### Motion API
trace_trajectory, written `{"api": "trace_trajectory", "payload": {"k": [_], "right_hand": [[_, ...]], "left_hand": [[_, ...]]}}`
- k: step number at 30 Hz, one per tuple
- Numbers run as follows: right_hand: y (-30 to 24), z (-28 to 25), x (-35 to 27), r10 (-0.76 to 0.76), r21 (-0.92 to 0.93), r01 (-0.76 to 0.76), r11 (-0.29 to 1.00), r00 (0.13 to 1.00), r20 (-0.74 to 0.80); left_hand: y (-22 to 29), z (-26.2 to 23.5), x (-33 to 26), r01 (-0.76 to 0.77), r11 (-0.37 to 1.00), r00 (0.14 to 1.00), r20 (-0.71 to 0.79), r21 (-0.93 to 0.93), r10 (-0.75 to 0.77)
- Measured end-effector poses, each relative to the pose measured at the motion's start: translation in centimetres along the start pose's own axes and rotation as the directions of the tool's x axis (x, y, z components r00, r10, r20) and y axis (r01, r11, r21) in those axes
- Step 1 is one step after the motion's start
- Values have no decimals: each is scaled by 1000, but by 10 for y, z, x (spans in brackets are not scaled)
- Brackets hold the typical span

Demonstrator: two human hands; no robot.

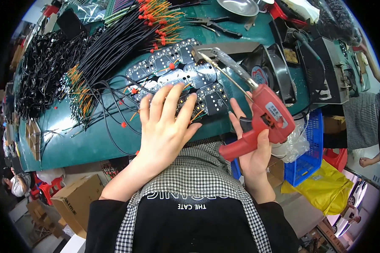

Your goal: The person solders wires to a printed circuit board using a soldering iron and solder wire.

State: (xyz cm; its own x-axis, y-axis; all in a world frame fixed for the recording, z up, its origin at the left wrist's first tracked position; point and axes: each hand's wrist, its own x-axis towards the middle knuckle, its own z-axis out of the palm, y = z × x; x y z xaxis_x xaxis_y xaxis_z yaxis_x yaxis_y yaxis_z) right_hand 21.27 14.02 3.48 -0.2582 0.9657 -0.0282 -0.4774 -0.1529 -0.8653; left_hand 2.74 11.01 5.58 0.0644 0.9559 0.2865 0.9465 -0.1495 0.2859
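The person's left hand (164,122) lies palm down with its fingers spread and slightly bent, gripping nothing that shows; its fingertips lie over a cluster of flat black circuit boards dotted with small pale squares (213,99), perhaps to steady them, though whether they press or merely hover cannot be told. The right hand (255,156) holds a red plastic pistol-shaped soldering gun (268,114), the thumb across its near side and the other fingers partly hidden behind it, two of them loosely extended by the black trigger. This grip, it seems, balances the gun and aims its slim metal rod away from both hands, beyond the right fingertips and above the boards' far side. Long black cables with orange ends (109,50) fan out beyond and left of the left fingers, probably laid there to be within reach. Dark-handled pliers (213,26) lie farther ahead of both hands' fingers, on the green tabletop (80,147).
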Motion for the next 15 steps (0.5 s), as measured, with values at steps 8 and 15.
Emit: {"api": "trace_trajectory", "payload": {"k": [8, 15], "right_hand": [[2, 6, -2, 3, 31, -3, 1000, 1000, -4], [-3, 8, -4, 36, 85, -35, 996, 999, -12]], "left_hand": [[-17, 8, -14, 18, 1000, 1000, -22, -14, -19], [-24, -6, 1, -78, 996, 997, 5, -37, 78]]}}
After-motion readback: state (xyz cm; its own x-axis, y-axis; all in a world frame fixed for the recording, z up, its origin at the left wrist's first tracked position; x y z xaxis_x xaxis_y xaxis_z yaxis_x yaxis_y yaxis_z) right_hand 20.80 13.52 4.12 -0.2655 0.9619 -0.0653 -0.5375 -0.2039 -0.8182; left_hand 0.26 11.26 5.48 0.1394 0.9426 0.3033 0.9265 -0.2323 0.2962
